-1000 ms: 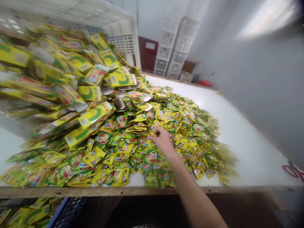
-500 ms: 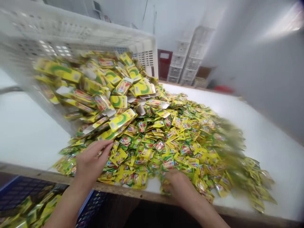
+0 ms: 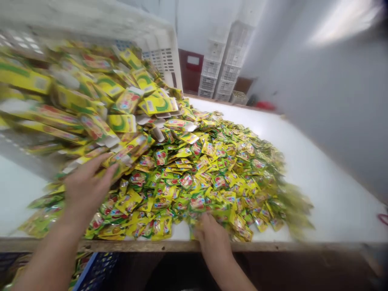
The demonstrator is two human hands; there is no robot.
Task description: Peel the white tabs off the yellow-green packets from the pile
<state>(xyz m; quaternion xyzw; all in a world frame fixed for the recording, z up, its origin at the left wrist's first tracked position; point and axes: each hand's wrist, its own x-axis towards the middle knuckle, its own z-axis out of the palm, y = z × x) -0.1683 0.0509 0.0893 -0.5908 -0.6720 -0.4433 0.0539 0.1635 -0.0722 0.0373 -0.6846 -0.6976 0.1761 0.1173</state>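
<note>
Left hand on a box, right hand down among the packets

On my feed, the left hand (image 3: 87, 188), left of the frame and below centre, has finger and thumb closed on the near end of a yellow box (image 3: 125, 155), parted only by the end they pinch; the box lies tilted at the front of the box heap

I see the right hand (image 3: 214, 236) at the lower middle, fingers curled down onto the packets (image 3: 188, 182) near the wooden edge (image 3: 142, 245); blur there, so I cannot tell whether it has hold of one

Packets, yellow and green, spread from lower left across the centre to the right of centre on the white table (image 3: 327, 198)

Boxes (image 3: 157, 103), several with white flaps sticking out, fill the upper left and spill from a white crate (image 3: 142, 26) onto the packets

Bottom left, below the table edge, I get a blue basket (image 3: 86, 271) with more yellow and green goods

Upper middle, stacked crates (image 3: 209, 68) by the wall
</note>
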